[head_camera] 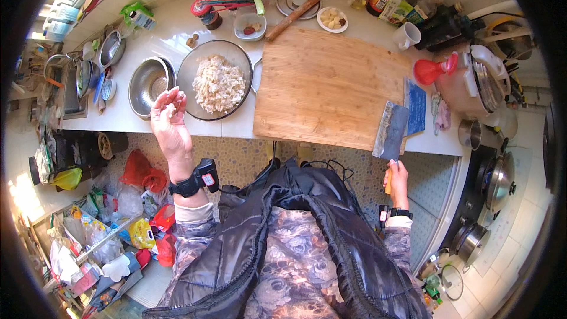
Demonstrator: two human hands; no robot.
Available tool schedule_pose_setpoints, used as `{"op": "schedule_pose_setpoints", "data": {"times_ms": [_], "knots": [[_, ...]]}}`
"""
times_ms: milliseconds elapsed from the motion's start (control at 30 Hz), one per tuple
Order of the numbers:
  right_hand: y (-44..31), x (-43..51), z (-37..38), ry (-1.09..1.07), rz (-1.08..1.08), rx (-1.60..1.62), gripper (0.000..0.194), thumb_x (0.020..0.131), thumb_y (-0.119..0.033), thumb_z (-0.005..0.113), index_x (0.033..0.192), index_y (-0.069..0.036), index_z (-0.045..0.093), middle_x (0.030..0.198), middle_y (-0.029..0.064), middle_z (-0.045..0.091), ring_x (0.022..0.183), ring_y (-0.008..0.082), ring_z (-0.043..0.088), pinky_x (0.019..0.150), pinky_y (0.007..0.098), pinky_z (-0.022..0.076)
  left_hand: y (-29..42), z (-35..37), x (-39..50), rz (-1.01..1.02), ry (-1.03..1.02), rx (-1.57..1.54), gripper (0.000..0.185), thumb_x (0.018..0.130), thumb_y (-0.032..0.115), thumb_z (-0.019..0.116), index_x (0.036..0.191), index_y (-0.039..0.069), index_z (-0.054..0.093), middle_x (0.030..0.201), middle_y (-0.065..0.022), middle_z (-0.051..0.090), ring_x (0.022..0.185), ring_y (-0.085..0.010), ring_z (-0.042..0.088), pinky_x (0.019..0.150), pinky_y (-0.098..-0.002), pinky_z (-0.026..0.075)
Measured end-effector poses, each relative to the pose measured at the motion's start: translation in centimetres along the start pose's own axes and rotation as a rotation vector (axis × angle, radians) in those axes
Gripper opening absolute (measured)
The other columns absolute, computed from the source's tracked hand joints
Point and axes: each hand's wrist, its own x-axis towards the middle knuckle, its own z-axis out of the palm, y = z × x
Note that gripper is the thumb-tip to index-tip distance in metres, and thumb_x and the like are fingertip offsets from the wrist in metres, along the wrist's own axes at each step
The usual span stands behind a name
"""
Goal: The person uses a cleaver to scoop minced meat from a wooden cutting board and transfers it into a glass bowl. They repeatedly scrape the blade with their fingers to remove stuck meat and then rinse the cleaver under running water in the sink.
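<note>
My left hand (170, 117) is raised palm up in front of the steel bowls, with bits of pale, sticky mince on its slightly curled fingers. Just beyond it, a wide glass bowl (186, 60) contains a heap of pale minced food (219, 84). My right hand (398, 181) grips a cleaver (393, 130) by its yellowish handle. The cleaver's broad blade is at the front right corner of a wooden cutting board (328, 84), with pale residue along one edge. Whether the blade touches the board I cannot tell.
A steel bowl (144, 75) stands left of the glass bowl. Behind the board are a rolling pin (292, 20) and a plate of garlic cloves (332, 20). To the right are a blue sheet (416, 108), a white mug (406, 35) and a pressure cooker (465, 82).
</note>
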Motion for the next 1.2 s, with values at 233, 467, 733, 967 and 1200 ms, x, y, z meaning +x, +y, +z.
{"op": "schedule_pose_setpoints", "data": {"times_ms": [233, 467, 733, 967, 1200], "knots": [[-7.7, -1.7, 5.0, -0.191, -0.163, 0.113, 0.028, 0.095, -0.036, 0.058, 0.093, -0.009, 0.051, 0.062, -0.0001, 0.049, 0.046, 0.0104, 0.048, 0.042, 0.0252, 0.0413, 0.6, 2.1, -0.1, 0.048, -0.081, 0.07, 0.027, 0.09, -0.002, 0.046, 0.115, -0.002, 0.056, 0.113, -0.0174, 0.063, 0.101, -0.0219, 0.063, 0.094, -0.0342, 0.051], [-17.2, -3.1, 17.4, -0.516, -0.428, 0.043, 0.017, 0.092, -0.018, 0.063, 0.099, -0.006, 0.053, 0.068, 0.0001, 0.051, 0.05, 0.0089, 0.05, 0.043, 0.024, 0.0412, -0.4, 4.8, -0.3, 0.451, -0.372, 0.785, 0.044, 0.082, -0.009, 0.045, 0.121, 0.005, 0.06, 0.12, -0.0154, 0.061, 0.113, -0.0282, 0.058, 0.1, -0.0374, 0.045], [-21.1, -3.9, 31.1, -0.515, -0.69, -0.142, 0.02, 0.087, -0.016, 0.063, 0.097, 0.0, 0.056, 0.069, 0.0057, 0.058, 0.048, 0.0128, 0.055, 0.046, 0.029, 0.0456, -3.9, 4.6, -1.2, 0.735, -0.391, 1.567, 0.061, 0.079, 0.001, 0.055, 0.138, 0.018, 0.05, 0.155, -0.0184, 0.023, 0.143, -0.0341, 0.025, 0.111, -0.0564, 0.022], [-21.8, -4.4, 35.9, -0.496, -0.745, -0.259, 0.02, 0.085, -0.017, 0.065, 0.088, -0.001, 0.053, 0.068, 0.0094, 0.06, 0.05, 0.0161, 0.058, 0.048, 0.0319, 0.0475, -6.2, 3.1, -0.7, 0.717, -0.412, 1.627, 0.064, 0.08, 0.004, 0.056, 0.14, 0.022, 0.047, 0.157, -0.0168, 0.02, 0.145, -0.0333, 0.02, 0.115, -0.0546, 0.015], [-22.2, -4.1, 36.0, -0.582, -0.657, -0.104, 0.018, 0.087, -0.015, 0.065, 0.088, -0.002, 0.053, 0.068, 0.004, 0.056, 0.048, 0.0119, 0.055, 0.045, 0.028, 0.0453, -5.8, 0.9, -0.5, 0.611, -0.36, 1.795, 0.048, 0.08, 0.011, 0.058, 0.128, 0.016, 0.056, 0.154, -0.0199, 0.023, 0.143, -0.0344, 0.023, 0.115, -0.0572, 0.014]]}}
